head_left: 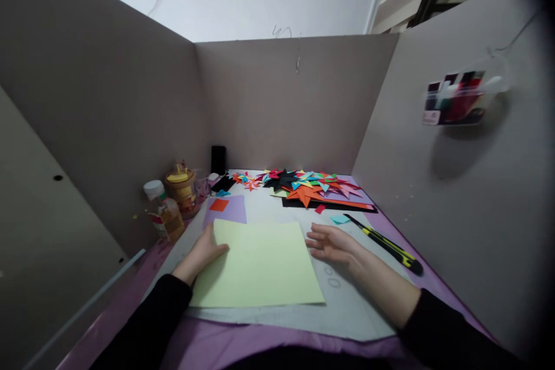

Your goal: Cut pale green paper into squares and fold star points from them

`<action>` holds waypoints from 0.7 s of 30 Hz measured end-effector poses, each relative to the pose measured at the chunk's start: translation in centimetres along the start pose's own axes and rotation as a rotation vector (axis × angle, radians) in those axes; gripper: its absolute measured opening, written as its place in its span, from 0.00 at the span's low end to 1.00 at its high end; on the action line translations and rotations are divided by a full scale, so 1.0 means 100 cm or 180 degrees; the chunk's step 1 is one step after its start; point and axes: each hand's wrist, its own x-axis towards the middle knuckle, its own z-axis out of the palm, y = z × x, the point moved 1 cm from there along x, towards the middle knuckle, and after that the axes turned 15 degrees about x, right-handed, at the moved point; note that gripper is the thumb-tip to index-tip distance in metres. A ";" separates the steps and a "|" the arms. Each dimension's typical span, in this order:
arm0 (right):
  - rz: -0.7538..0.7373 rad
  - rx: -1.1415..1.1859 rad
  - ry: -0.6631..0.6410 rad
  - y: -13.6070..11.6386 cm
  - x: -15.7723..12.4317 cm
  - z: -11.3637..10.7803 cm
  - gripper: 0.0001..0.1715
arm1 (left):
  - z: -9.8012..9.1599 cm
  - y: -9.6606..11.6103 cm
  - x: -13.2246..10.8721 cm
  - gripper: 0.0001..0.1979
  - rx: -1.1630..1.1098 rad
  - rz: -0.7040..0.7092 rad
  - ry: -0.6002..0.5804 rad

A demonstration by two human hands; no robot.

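Observation:
A large sheet of pale yellow-green paper (260,269) lies in front of me over a white work sheet (347,315). My left hand (207,251) grips its left edge, the thumb on top and the other fingers mostly hidden underneath. Beside the upper right edge is my right hand (332,243), its fingers apart and nothing in it. To the right of that hand, a black and yellow utility knife (388,244) rests with its tip pointing away from me. A small light blue paper piece (340,219) is close to the knife's tip.
Folded paper stars (304,193) are heaped at the back over black and orange sheets. A purple sheet (236,208) bearing an orange square (219,205) lies behind the left hand. A glue bottle (165,211) and a brown jar (182,191) stand left. Grey partitions (295,110) enclose the table.

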 end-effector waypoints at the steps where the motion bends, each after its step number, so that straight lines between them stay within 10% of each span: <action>1: 0.0236 0.0047 -0.0049 0.001 0.001 0.003 0.12 | 0.001 0.001 -0.002 0.35 -0.0371 -0.0152 -0.0114; 6: 0.0053 0.0005 -0.0343 0.010 0.005 0.018 0.19 | 0.001 0.013 -0.011 0.28 -0.2187 -0.0063 -0.0200; 12: -0.0067 0.0373 -0.0628 0.014 0.013 0.025 0.20 | -0.006 0.024 0.003 0.25 -0.2456 0.0057 -0.0092; 18: -0.1371 0.1192 0.0768 -0.036 0.037 -0.018 0.09 | -0.016 0.004 0.055 0.12 0.0513 0.0476 0.0915; 21: -0.1654 0.1529 0.1095 -0.045 0.043 -0.033 0.10 | -0.016 0.008 0.080 0.14 0.1916 0.0798 0.0815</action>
